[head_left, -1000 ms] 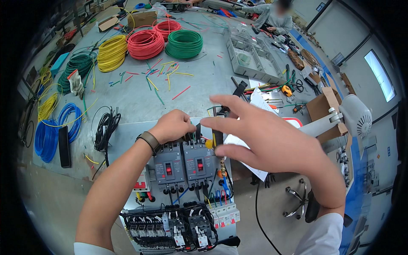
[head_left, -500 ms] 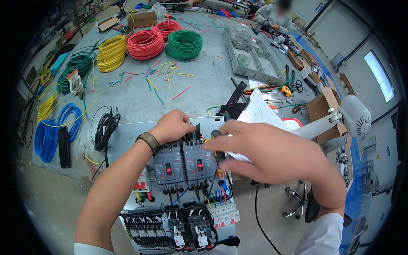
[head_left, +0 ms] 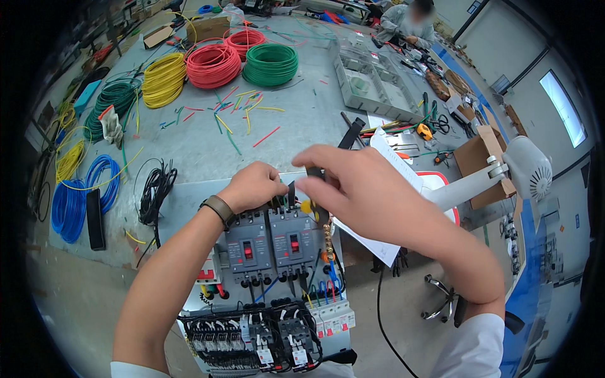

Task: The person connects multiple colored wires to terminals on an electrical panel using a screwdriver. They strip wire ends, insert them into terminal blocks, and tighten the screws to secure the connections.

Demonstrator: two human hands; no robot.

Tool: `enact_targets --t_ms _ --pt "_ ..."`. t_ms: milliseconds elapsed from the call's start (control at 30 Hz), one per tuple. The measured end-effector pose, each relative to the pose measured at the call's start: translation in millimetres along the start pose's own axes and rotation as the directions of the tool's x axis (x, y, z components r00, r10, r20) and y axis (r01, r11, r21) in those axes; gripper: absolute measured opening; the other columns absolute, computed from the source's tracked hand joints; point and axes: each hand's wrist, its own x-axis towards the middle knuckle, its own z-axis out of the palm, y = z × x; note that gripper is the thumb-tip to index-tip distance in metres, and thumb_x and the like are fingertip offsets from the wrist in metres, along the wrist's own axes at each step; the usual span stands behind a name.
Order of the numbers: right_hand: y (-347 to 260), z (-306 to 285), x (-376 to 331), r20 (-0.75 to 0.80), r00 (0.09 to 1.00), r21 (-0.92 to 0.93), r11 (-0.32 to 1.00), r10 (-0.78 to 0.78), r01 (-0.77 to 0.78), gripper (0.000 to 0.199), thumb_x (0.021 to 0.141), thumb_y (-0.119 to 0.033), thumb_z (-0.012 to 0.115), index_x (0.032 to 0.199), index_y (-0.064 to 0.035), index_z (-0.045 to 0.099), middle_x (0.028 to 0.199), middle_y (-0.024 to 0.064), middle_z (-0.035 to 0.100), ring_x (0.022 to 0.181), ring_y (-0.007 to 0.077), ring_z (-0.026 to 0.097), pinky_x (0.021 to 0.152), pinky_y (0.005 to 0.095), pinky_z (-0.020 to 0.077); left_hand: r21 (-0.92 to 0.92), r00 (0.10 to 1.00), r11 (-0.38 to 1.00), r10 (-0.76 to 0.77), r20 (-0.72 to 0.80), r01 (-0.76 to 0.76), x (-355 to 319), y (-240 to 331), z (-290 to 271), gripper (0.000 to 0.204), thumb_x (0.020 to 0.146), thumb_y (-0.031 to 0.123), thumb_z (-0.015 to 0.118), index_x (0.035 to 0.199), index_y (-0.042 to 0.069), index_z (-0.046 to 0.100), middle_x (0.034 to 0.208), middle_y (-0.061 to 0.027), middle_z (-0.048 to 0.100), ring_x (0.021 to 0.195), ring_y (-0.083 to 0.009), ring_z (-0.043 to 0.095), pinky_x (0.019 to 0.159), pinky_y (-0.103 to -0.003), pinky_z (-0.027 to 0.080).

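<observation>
My left hand (head_left: pixel 255 187) has its fingers pinched at the top edge of the left grey circuit breaker (head_left: pixel 248 247). Short wires show below the fingertips, but what they grip is hidden. Over the top of the right circuit breaker (head_left: pixel 293 242), my right hand (head_left: pixel 353 189) curls round a black-and-yellow tool (head_left: pixel 320 216); its kind is unclear. Both breakers have red switches and sit side by side on a mounting plate (head_left: pixel 195 193). Below them are a black wiring bundle with relays (head_left: pixel 220 340) and white miniature breakers (head_left: pixel 334 319).
Coils of red wire (head_left: pixel 213 66), green wire (head_left: pixel 271 65), yellow wire (head_left: pixel 164 80) and blue wire (head_left: pixel 68 211) lie beyond the plate. Wire offcuts (head_left: pixel 267 137) are scattered mid-table. Right stand a grey compartment box (head_left: pixel 378 88), papers (head_left: pixel 394 157) and a white fan (head_left: pixel 528 169).
My right hand has risen slightly and turned, showing more of the tool beneath it. The papers beside it have shifted. My left hand has stayed at the breaker's top.
</observation>
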Motion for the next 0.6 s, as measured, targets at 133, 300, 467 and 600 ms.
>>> enact_targets --t_ms 133,300,467,600 --pt "-5.2 -20.4 -16.6 0.071 0.961 -0.299 0.914 -0.266 0.275 0.040 0.100 -0.029 0.080 0.132 -0.0061 0.074 0.129 0.0189 0.074 0.118 0.0387 0.070 0.096 0.0527 0.0582 -0.006 1.000 1.000 -0.031 0.002 0.031 -5.7 -3.8 -7.0 0.029 0.086 0.033 0.081 0.078 0.007 0.075 0.072 -0.0089 0.072 0.072 -0.0228 0.069 0.074 -0.039 0.054" --pt "-13.3 -27.2 -10.3 0.216 0.914 -0.512 0.757 -0.344 0.406 0.042 0.097 -0.032 0.082 0.127 -0.0046 0.072 0.115 0.0159 0.077 0.109 0.0352 0.073 0.089 0.0521 0.0589 0.019 0.998 0.998 -0.059 0.029 0.058 -6.1 6.3 -8.2 0.029 0.086 0.033 0.081 0.077 0.006 0.075 0.071 -0.0089 0.072 0.071 -0.0224 0.069 0.073 -0.038 0.054" --pt "-21.7 7.2 -13.8 0.059 0.998 -0.255 0.966 -0.017 0.031 0.024 0.103 -0.020 0.071 0.117 -0.0005 0.069 0.064 0.0107 0.070 0.070 0.0432 0.072 0.075 0.0550 0.0619 -0.046 0.999 0.998 0.037 -0.015 -0.038 -1.5 -3.3 -0.9 0.029 0.087 0.032 0.081 0.076 0.006 0.074 0.071 -0.0088 0.071 0.071 -0.0223 0.068 0.073 -0.039 0.054" --pt "-5.3 -21.6 -22.0 0.361 0.921 -0.079 0.979 -0.149 0.189 0.032 0.104 -0.021 0.070 0.125 0.0026 0.067 0.094 0.0209 0.076 0.090 0.0426 0.075 0.091 0.0553 0.0611 0.041 0.999 0.999 -0.035 0.041 0.033 -6.4 10.3 -8.0 0.030 0.087 0.033 0.081 0.075 0.006 0.072 0.070 -0.0091 0.070 0.070 -0.0229 0.068 0.073 -0.039 0.054"
